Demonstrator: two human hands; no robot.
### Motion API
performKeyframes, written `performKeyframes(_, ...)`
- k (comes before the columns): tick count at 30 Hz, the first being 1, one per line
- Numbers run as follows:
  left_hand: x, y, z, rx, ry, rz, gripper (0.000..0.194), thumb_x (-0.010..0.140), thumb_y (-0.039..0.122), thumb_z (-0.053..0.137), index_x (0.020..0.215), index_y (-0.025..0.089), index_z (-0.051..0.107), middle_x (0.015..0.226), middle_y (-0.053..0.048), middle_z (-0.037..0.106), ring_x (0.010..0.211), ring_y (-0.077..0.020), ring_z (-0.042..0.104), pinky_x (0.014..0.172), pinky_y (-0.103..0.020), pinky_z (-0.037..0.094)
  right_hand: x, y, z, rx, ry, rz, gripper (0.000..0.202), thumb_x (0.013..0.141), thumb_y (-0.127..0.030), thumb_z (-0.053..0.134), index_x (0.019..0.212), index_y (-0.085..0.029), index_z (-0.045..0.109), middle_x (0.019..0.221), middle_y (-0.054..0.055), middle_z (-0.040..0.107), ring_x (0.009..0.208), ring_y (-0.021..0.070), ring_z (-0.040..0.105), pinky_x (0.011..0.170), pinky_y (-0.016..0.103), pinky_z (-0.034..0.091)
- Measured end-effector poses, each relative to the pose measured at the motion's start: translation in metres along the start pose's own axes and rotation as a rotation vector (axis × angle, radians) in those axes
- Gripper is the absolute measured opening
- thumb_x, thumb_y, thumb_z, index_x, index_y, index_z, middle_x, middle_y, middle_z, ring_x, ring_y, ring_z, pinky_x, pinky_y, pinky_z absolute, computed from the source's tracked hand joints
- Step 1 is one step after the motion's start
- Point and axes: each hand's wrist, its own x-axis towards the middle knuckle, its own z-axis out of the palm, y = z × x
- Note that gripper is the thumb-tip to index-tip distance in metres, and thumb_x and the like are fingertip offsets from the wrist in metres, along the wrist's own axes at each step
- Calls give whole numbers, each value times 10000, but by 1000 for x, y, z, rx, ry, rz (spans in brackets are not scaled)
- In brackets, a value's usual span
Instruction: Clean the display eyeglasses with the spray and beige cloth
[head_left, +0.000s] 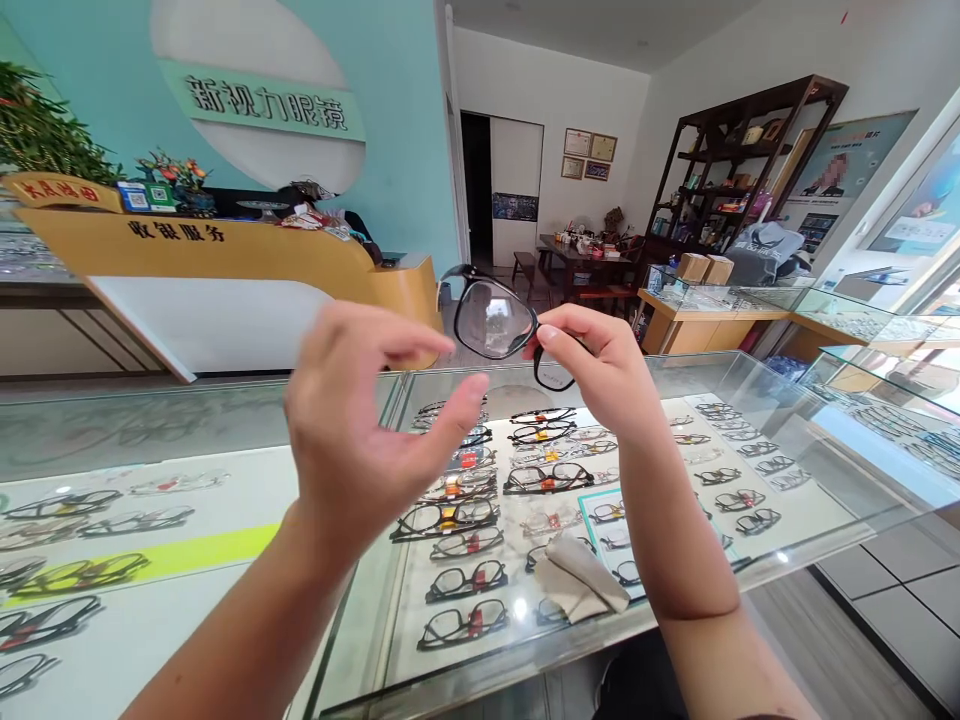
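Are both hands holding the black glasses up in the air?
No, only the right hand pinches the black glasses, while the left hand is open beside them with its thumb and fingers apart.

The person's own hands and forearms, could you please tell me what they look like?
The left hand, blurred by motion, and the right hand wear no gloves; the left forearm and right forearm show no sleeve, watch or bracelet.

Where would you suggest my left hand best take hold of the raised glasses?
I'd pinch the glasses at their outer left corner, from the left: it juts out free, while the right hand grips near the bridge, and using the black rim should spare the lens.
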Motion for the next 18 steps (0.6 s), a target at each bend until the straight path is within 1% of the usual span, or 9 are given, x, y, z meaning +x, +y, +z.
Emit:
performKeyframes(1,1,-7,0,48,40,9,501,873,401,906,1319,295,706,1213,-68,703,1158,-298,624,946,-464,524,-1,-1,1,-30,1,-3,254,1051,-308,642,846,-239,775,874,-5,773,877,180,662,871,347,489)
performKeyframes(2,1,-13,1,79,19,5,718,837,463,939,1473,308,641,1401,-80,665,1328,-342,582,1045,-497,523,-3,-2,2,-58,-2,-8,246,1052,-304,639,858,-239,776,884,-2,781,889,186,671,877,352,487)
performKeyframes(3,1,-19,2,91,-33,0,881,817,524,953,1582,321,565,1548,-79,604,1454,-375,522,1141,-524,498,-4,-3,3,-83,-5,-14,239,1052,-303,637,868,-241,776,892,1,789,901,194,678,882,358,485)
performKeyframes(4,1,-24,4,86,-89,-8,973,809,572,954,1641,330,510,1645,-69,549,1531,-394,470,1225,-544,454,-5,-3,4,-107,-8,-22,233,1052,-302,635,876,-243,775,895,3,796,907,201,681,881,365,482)
performKeyframes(6,2,-30,6,55,-136,-9,995,802,612,956,1649,330,516,1682,-60,550,1562,-408,462,1324,-565,371,-6,-4,5,-158,-10,-41,225,1052,-304,634,883,-248,773,892,4,804,905,209,679,872,374,473)
performKeyframes(8,1,-33,7,45,-133,-6,933,810,597,959,1612,324,568,1629,-61,616,1523,-395,519,1345,-564,358,-7,-5,6,-197,-5,-55,223,1050,-302,636,880,-251,771,887,3,807,891,209,674,861,378,466)
performKeyframes(12,0,-35,9,45,-101,64,834,884,521,925,1606,291,575,1566,-93,671,1453,-350,610,1302,-511,438,-9,-7,9,-239,6,-70,217,1051,-294,644,885,-248,776,882,4,807,881,203,677,863,384,472)
performKeyframes(14,1,-39,11,79,-51,163,828,894,521,919,1599,250,580,1522,-116,699,1410,-338,656,1254,-489,497,-9,-8,8,-226,25,-96,181,1053,-315,662,943,-251,792,950,7,822,931,202,701,899,386,496)
performKeyframes(18,9,-57,10,222,104,359,973,770,651,971,1544,179,617,1385,-142,766,1271,-329,742,1094,-480,630,-3,3,-10,-159,197,-144,200,1068,-392,643,1080,-265,798,1116,25,820,1098,214,731,1004,398,533)
